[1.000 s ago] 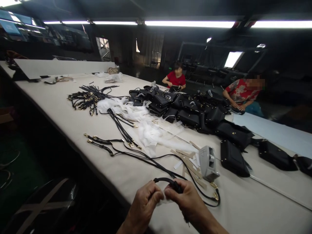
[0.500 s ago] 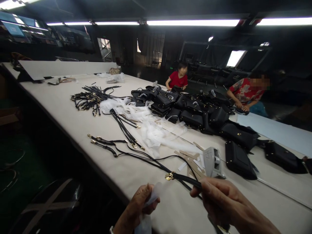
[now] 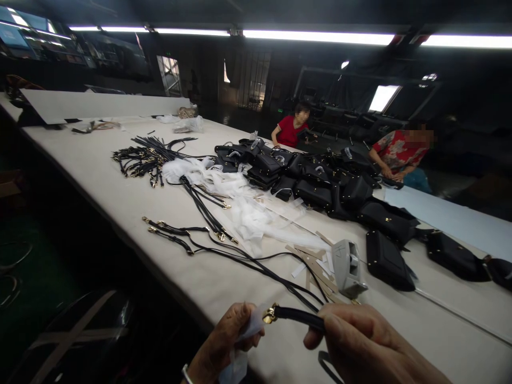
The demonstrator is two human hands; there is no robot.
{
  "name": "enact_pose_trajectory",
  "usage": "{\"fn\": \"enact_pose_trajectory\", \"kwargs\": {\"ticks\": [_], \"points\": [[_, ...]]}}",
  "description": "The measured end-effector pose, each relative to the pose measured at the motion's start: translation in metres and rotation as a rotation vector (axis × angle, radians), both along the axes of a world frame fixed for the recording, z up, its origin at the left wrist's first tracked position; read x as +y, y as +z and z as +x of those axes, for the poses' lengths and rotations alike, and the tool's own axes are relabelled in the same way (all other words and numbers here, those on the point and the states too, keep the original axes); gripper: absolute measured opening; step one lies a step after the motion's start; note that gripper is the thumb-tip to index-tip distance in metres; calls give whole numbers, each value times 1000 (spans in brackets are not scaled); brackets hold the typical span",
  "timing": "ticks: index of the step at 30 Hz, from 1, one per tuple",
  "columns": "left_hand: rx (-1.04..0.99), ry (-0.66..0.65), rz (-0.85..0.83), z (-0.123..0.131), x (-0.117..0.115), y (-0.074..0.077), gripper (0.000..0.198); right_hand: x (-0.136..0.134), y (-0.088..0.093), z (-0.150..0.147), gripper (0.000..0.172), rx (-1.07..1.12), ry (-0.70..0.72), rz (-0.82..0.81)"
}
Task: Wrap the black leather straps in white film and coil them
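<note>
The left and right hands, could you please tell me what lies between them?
In the head view, a black strap extends from the right hand toward the left hand, its gold clasp beside the translucent wrap that the left hand holds.

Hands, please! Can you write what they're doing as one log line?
left hand: holding film | right hand: holding strap, gold clasp near film | bags: heaped on table

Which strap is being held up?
The strap in the right hand, its gold clasp near the left hand; the other straps lie on the table.
</note>
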State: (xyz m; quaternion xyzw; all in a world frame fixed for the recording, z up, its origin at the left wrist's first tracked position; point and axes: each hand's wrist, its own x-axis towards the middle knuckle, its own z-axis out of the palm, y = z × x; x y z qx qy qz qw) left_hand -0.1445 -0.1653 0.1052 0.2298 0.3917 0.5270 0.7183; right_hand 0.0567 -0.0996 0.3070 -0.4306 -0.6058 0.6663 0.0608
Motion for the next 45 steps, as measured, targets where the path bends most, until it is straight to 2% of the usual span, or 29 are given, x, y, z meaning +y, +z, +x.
{"fn": "enact_pose_trajectory", "kwargs": {"ticks": [4, 8, 12, 15, 19, 21, 23, 28, 31, 33, 35, 38, 41, 45], "points": [[2, 8, 38, -1, -3, 10, 63, 2, -14, -2, 63, -4, 88, -6], [-62, -71, 125, 0, -2, 11, 61, 4, -24, -5, 58, -5, 177, -29], [-81, -201, 216, -4, 0, 12, 57, 9, -29, -2, 50, -61, 226, 19], [9, -286, 192, -5, 2, 21, 44, 13, -32, 1, 37, -240, 349, 202], [193, -350, 192, 2, 7, 38, 31, 11, -39, -7, 28, -485, 500, 655], [294, -367, 190, 5, 9, 42, 29, 13, -42, -11, 25, -546, 541, 774], [438, -347, 214, 6, 11, 41, 28, 20, -44, -8, 23, -524, 542, 723], [846, -119, 466, -7, 11, 28, 29, 38, -49, 24, 28, -350, 363, 280], [895, -58, 554, -12, 9, 25, 24, 37, -56, 36, 23, -305, 238, 221], [849, -66, 524, -11, 8, 26, 23, 32, -57, 37, 22, -334, 220, 225], [733, -117, 406, -7, 9, 28, 26, 25, -55, 33, 23, -383, 253, 320], [475, -211, 198, 2, 9, 29, 31, 13, -51, 23, 23, -446, 407, 673], [283, -266, 105, 11, 8, 28, 34, 0, -54, 13, 21, -523, 577, 1047], [166, -311, -11, 15, 6, 26, 40, -10, -60, 8, 16, -538, 664, 1369]]}}
